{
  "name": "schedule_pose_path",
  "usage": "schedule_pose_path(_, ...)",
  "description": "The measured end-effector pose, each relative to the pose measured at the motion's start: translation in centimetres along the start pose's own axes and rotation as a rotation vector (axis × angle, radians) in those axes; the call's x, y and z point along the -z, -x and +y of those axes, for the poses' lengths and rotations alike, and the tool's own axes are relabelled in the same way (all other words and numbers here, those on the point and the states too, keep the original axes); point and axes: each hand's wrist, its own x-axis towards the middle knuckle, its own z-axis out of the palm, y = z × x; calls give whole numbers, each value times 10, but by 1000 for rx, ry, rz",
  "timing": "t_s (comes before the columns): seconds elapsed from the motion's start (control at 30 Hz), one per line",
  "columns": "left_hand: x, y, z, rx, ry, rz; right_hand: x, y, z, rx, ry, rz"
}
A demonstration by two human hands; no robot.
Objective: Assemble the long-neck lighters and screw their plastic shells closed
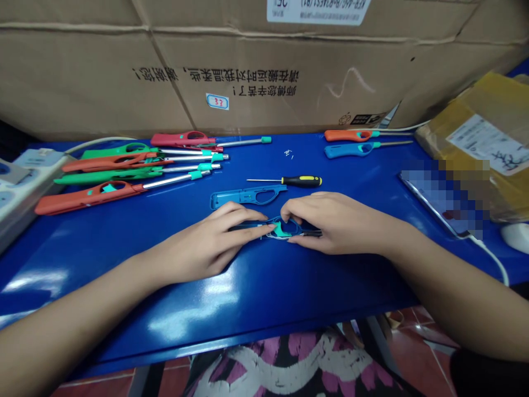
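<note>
Between my two hands lies an opened blue gas lighter [298, 227] with a teal trigger [282, 230] and a thin white wire beside it. My left hand [206, 240] covers its handle end, the fingers stretched along it and a fingertip on the trigger. At the other end, my right hand [334, 223] grips the lighter between curled fingers and thumb near the dark barrel part. Just beyond my hands lies a loose blue handle shell half [235, 197]. Behind that is a black and yellow screwdriver [303, 181], its shaft pointing left.
Several red, orange and green lighters [124, 190] lie at the left beside a white power strip [20, 193]. An orange lighter [347, 135] and a blue lighter [347, 150] lie back right. Small pale pieces [288, 153], a phone [438, 204] and a cardboard box [248, 60] surround the work.
</note>
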Motion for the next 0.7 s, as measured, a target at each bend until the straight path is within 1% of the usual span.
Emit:
schedule_pose_path(0.17, 1, -1, 2, 17, -41, -11, -3, -1, 3, -33, -60, -16)
schedule_pose_path(0.3, 2, -1, 4, 15, -158, -51, -6, -2, 4, -94, -140, -15)
schedule_pose_path(0.4, 1, -1, 4, 7, -230, -81, -7, -2, 3, -120, -158, -13)
schedule_pose_path(0.57, 1, 0, 4, 8, -255, -88, -10, -3, 5, -37, -64, 55)
schedule_pose_path(0.7, 1, 0, 4, 12, -259, -111, -13, -5, 6, -24, -105, 64)
